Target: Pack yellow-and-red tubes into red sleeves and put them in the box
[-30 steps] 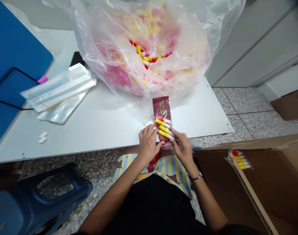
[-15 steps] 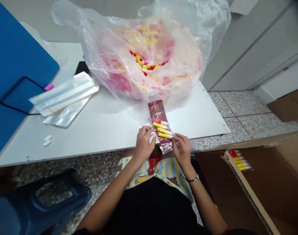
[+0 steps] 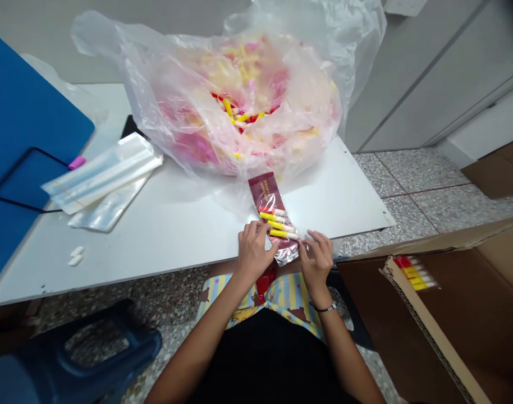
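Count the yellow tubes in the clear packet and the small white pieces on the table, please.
Yellow tubes in the clear packet: 3
Small white pieces on the table: 2
Total: 5

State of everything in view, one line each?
left hand: fingers on packet's left side
right hand: fingertips at packet's right edge
red-backed clear packet: flat, lower end past table edge
yellow tubes: side by side inside packet
plastic bag: open, heaped full
cardboard box: open
clear sleeves: stacked flat
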A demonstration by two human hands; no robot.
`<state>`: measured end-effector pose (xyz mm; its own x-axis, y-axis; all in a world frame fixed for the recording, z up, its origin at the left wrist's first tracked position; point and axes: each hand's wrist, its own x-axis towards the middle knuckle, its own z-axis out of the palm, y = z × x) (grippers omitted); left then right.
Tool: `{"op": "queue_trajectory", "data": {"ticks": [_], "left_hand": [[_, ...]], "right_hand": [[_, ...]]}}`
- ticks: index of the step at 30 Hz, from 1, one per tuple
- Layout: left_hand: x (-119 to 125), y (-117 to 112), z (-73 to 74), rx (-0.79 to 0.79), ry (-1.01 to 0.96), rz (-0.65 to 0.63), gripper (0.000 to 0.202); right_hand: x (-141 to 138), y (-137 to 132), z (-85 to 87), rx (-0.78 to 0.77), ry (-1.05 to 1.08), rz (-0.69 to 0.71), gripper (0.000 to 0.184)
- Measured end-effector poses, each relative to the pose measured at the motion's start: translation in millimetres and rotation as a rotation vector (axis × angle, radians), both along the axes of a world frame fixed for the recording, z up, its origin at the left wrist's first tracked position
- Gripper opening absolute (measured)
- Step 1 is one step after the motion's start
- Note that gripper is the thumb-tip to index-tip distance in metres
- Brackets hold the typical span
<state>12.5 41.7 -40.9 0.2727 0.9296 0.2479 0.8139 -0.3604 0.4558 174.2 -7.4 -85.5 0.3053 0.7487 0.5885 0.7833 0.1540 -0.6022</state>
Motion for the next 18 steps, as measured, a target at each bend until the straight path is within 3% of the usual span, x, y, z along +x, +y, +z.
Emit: {"op": "queue_trajectory", "data": {"ticks": [6,11,18], "left_hand": [[1,-3,2.5,0.014,0.049,-0.013,0.033],[0,-12,4.8,0.009,0.095,-0.091,0.04],[0,-21,14.4,0.0,0.24,-0.105,0.036]], "right_hand": [[7,-7,-13.1,-0.032,-0.071,0.062,0.028],[-14,-6,-22.9,-0.092,-0.047,0.025,0.048],[-34,3,-15.1,-0.186,0.072,0.093,0.063]]}}
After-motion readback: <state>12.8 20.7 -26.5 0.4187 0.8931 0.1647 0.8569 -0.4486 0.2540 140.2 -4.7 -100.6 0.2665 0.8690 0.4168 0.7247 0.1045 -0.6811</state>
